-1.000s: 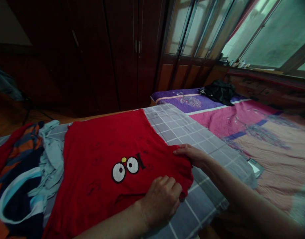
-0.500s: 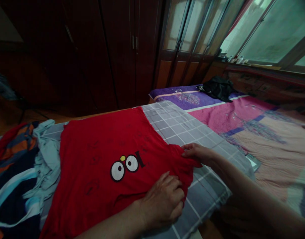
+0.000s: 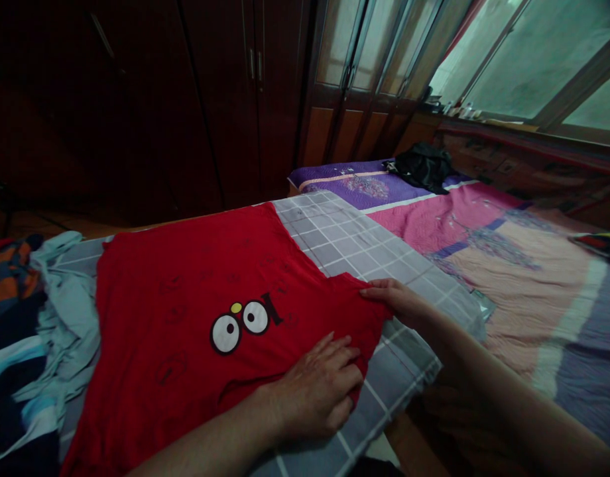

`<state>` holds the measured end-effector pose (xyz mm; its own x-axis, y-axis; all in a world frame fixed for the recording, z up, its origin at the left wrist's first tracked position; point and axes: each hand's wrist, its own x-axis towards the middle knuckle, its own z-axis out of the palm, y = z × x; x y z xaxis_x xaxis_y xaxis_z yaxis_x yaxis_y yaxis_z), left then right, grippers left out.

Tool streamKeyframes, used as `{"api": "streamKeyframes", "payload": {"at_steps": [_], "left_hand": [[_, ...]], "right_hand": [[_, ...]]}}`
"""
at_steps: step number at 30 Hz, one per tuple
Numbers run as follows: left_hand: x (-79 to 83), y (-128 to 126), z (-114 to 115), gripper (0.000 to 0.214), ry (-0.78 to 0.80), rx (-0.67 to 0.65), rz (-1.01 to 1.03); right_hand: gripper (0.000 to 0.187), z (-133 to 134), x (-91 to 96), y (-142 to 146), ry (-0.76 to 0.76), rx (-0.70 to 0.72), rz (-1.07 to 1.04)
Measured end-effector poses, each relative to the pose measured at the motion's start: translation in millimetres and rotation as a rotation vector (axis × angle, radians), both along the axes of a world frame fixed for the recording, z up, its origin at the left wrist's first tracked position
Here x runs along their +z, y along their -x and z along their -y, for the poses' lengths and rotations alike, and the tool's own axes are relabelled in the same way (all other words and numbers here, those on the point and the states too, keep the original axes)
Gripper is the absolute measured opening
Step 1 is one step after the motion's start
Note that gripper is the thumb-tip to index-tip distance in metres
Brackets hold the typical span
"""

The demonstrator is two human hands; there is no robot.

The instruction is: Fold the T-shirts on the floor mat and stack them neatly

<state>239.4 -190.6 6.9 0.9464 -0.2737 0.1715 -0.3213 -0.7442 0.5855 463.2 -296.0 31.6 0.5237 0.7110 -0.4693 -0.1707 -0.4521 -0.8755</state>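
Note:
A red T-shirt [image 3: 156, 285] with a print of two big cartoon eyes lies spread over a grey checked cloth [image 3: 329, 225]. My left hand [image 3: 325, 384] rests palm down on the shirt near its front edge, fingers apart and slightly bent. At the sleeve on the right, my right hand [image 3: 394, 299] pinches the red fabric between thumb and fingers. The sleeve is stretched out fairly flat there. Part of the shirt's near side is hidden under my left forearm.
Crumpled pale grey-green clothing [image 3: 71, 311] and dark blue and orange garments [image 3: 11, 285] lie at the left. Behind the cloth stands a dark wooden wardrobe [image 3: 225, 99]. A bed with a colourful cover [image 3: 484, 265] is at the right, with a black garment or bag [image 3: 422, 167] on it.
The sleeve under my right hand has gone from bunched to flatter and more spread. My left hand stays on the shirt, its fingers a little more apart. The view has shifted slightly.

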Motion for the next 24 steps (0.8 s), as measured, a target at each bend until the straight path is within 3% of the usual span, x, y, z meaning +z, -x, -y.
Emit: {"api": "streamKeyframes", "payload": {"at_steps": [4, 8, 11, 13, 15, 18, 21, 24], "left_hand": [[7.0, -3, -4, 0.038, 0.104, 0.046, 0.029], [2.7, -8, -7, 0.046, -0.036, 0.259, 0.039], [-6.4, -9, -5, 0.049, -0.132, 0.177, -0.002], [-8.8, -10, -5, 0.047, -0.091, 0.091, -0.010], [-6.8, -12, -7, 0.044, 0.061, 0.095, -0.010], [-0.2, -18, -18, 0.040, 0.499, 0.306, -0.029], [1.4, -26, -34, 0.038, 0.972, 0.573, -0.118], [-4.1, -29, -46, 0.050, 1.147, 0.700, -0.148]], "right_hand": [[0.023, -1, 5.5, 3, 0.022, -0.026, 0.059], [0.023, 1, 6.8, 7, 0.029, -0.017, 0.032], [0.027, 4, 3.7, 8, 0.021, -0.009, 0.001], [0.029, 5, 2.7, 7, 0.012, -0.009, 0.005], [0.028, 2, 4.7, 8, 0.008, -0.007, 0.064], [0.025, -7, 12.5, 24, 0.018, 0.017, 0.269], [0.024, -17, 17.7, 63, 0.087, 0.154, 0.722], [0.023, -20, 11.9, 110, 0.169, 0.431, 1.216]]}}
